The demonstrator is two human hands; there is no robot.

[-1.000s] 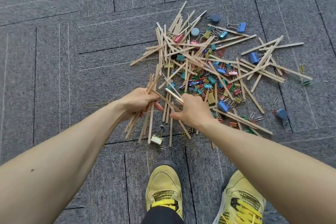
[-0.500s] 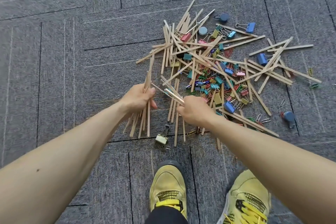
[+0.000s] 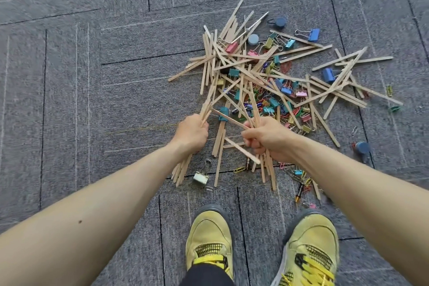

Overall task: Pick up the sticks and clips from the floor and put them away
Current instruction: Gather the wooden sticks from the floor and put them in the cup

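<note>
Slippage is the main worry. The left hand point(image 3: 191, 133) is curled tight round a bundle of sticks point(image 3: 182, 173) that lie roughly parallel. The right hand point(image 3: 264, 138) clutches a fan of sticks point(image 3: 269, 174) that cross at odd angles. A splayed grip like that holds poorly, so one twist of the wrist could let several slide back onto the carpet point(image 3: 116, 111). A teal binder clip point(image 3: 224, 114) seems to be clamped on a stick that runs into the right hand, though blur makes this uncertain. Lifted that way, it could drop off or drag neighbours out of the heap point(image 3: 255, 76). Merging both handfuls could also knock ends together and scatter them. No box or tray is in view, so both full hands may have to travel some way.

Counts: 2 hands, both gripping sticks. About 6 stick ends show below the left fist and about 5 below the right. The heap just ahead of the hands holds dozens more sticks and small coloured clips, too tangled to number. Apart from it I count 2 large blue binder clips point(image 3: 313, 35), 3 round blue pieces point(image 3: 281, 22), 1 silver binder clip point(image 3: 200, 177), 1 yellow paper clip point(image 3: 239, 169) and 2 yellow shoes point(image 3: 209, 232).
</note>
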